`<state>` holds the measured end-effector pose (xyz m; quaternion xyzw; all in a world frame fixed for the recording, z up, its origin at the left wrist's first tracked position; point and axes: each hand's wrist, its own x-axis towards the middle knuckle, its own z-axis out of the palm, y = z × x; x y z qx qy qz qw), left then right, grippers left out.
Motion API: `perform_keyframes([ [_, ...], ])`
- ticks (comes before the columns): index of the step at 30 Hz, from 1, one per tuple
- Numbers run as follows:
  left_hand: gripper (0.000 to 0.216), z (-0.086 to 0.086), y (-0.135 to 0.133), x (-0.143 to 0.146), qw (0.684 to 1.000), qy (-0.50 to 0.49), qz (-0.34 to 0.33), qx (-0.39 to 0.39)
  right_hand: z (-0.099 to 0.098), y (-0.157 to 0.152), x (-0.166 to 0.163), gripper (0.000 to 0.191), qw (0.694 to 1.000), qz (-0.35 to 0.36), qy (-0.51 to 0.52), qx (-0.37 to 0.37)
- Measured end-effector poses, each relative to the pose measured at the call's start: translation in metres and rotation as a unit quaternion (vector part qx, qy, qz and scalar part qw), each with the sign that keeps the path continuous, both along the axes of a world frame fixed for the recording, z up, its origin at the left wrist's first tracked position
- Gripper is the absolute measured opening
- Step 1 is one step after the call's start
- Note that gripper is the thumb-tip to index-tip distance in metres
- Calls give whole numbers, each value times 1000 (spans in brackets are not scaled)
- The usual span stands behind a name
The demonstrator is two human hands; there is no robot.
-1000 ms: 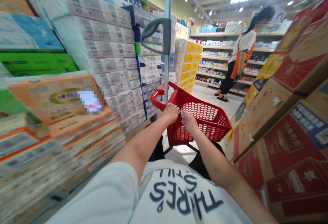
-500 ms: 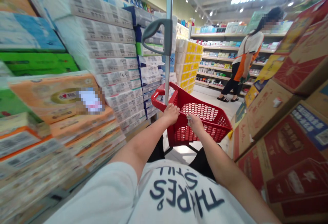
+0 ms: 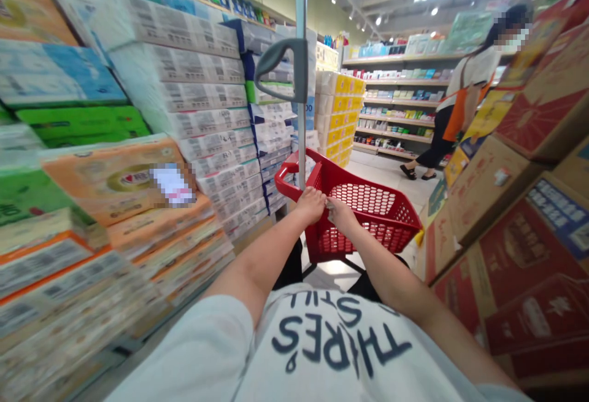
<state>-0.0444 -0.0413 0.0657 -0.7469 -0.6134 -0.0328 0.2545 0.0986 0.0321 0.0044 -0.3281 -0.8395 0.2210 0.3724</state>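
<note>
A red plastic shopping cart (image 3: 391, 227) with perforated basket walls stands in front of me. My left hand (image 3: 313, 205) is closed over the near edge of its basket. Right beside it, my right hand (image 3: 341, 215) is pinched at the same edge, its fingertips almost meeting the left hand. A small pale bit shows at the right fingertips, too small to name. From the cart rises a metal pole (image 3: 301, 138) bearing a grey loop handle (image 3: 301, 77).
Stacked tissue packs (image 3: 207, 95) line the left side, with orange packs (image 3: 110, 175) nearest. Cardboard cartons (image 3: 492, 187) are piled on the right. Ahead, a person in an orange apron (image 3: 460, 110) walks past stocked shelves (image 3: 396, 83).
My right hand has moved left along the basket edge, closer to my left hand. The person ahead has stepped to the right. The view has shifted slightly.
</note>
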Motion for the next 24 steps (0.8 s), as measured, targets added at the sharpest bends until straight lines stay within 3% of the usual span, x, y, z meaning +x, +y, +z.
perform_keyframes([
  [3,29,1,-2,2,1000,6,-2,-5,-1,-2,7,51,998,9,-29,60],
  [5,33,1,-3,4,1000,5,7,-2,-3,1,20,46,992,-50,-89,75],
  [8,39,-1,-4,6,1000,0,18,7,-3,6,26,43,987,-85,-114,71],
  [13,32,-3,-8,5,1000,-15,13,7,-2,7,7,53,989,-18,-97,114],
  [16,34,-3,-10,5,1000,-15,2,3,-7,8,15,51,983,23,-105,151],
  [21,37,-2,-7,4,1000,-12,9,-5,-11,2,22,46,976,-61,-137,160],
  [24,31,-3,-6,0,1000,-23,10,1,-8,-5,7,47,977,-57,-122,167],
])
